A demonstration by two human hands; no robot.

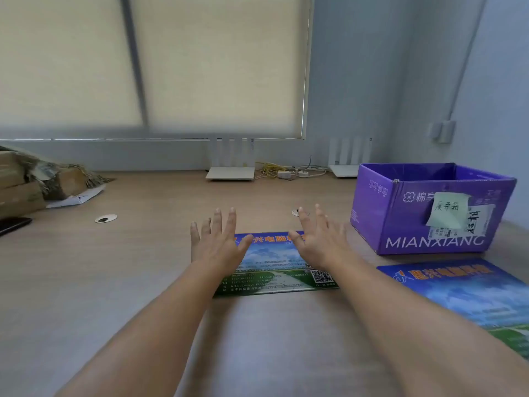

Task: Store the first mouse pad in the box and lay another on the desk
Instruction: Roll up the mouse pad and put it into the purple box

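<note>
A mouse pad printed with blue sky, green field and a QR code lies flat on the wooden desk in the middle. My left hand hovers over its left edge, fingers spread, holding nothing. Over the pad's upper right part my right hand is spread the same way and holds nothing. A second mouse pad of the same print lies at the right, in front of an open purple cardboard box marked MIANXIANG with paper notes stuck on its front.
Two white routers and a tangle of cables stand at the desk's back under the window blind. Torn cardboard packages and a dark phone sit at the left. Two round cable grommets are set in the desktop.
</note>
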